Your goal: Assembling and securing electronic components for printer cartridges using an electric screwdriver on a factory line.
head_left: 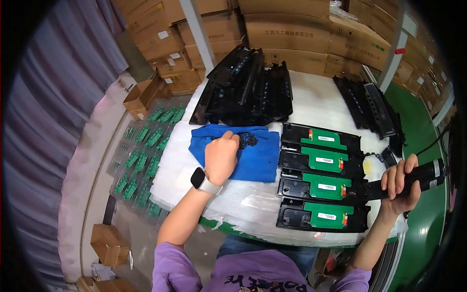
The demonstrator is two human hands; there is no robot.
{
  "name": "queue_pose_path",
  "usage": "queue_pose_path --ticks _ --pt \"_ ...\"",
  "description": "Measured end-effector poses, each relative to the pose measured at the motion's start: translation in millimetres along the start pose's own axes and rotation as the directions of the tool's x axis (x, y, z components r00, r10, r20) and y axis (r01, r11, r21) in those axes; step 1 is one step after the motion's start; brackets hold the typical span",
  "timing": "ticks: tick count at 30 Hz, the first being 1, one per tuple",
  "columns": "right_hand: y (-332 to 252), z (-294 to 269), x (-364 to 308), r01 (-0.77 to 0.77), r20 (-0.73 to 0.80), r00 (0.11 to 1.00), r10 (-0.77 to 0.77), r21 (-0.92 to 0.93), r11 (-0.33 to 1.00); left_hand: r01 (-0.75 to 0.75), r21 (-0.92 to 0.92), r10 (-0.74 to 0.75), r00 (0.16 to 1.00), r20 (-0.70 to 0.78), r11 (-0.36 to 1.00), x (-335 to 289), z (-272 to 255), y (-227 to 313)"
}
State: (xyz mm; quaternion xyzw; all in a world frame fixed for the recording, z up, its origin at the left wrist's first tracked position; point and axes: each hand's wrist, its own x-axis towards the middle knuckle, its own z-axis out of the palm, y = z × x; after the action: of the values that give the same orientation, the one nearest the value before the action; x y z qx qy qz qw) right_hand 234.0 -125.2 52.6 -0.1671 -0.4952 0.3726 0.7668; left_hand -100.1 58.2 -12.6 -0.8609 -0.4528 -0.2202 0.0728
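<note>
Behind everything, we see walls of stacked brown cartons (287, 31), with a grey-purple curtain (53, 97) hanging down the left side. Before us stands a table (216, 225) with a green edge, spread with a white sheet (316, 97). Beyond its left edge, we find clear trays of green boards lying low down. On the sheet's far side sits a large heap of black housings (243, 92), and a smaller pile of black parts (360, 104) lies at the far right. Nearer us, four black panels (292, 158) lie in a column, right of the middle, and just left of them is a blue cloth (258, 168). At the right, we see a black screwdriver (430, 176) held almost level, its tip pointing left over the panels; whether it touches one, we cannot tell. The right hand (400, 179) is wrapped around its body. The left hand (221, 155), with a watch (198, 178) at its wrist, is loosely closed over the cloth, fingers curled down; we cannot tell if it grips anything. Each panel bears a green circuit board (316, 223). Smallest of all, dark little screws (249, 141) lie heaped on the cloth beside the left hand.
</note>
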Motion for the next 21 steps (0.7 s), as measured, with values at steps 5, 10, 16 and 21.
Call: queue_pose_path --ticks 5,10,16,21 --pt "2 -1 -2 -0.006 -0.017 1.000 0.005 -0.016 1.000 -0.009 -0.110 -0.005 0.992 -0.128 0.994 1 -1 0" --pt "5 4 -1 -0.015 -0.020 1.000 0.014 -0.029 0.999 0.132 -0.603 -0.219 0.973 -0.072 0.787 4 3 -2" --pt "9 19 10 -0.015 -0.036 0.999 0.013 -0.062 0.998 0.534 -0.727 0.030 0.814 0.580 -0.432 13 2 22" --pt "9 42 27 -0.022 -0.002 1.000 0.022 -0.080 0.997 0.709 -0.613 0.277 0.703 0.655 -0.349 15 9 79"
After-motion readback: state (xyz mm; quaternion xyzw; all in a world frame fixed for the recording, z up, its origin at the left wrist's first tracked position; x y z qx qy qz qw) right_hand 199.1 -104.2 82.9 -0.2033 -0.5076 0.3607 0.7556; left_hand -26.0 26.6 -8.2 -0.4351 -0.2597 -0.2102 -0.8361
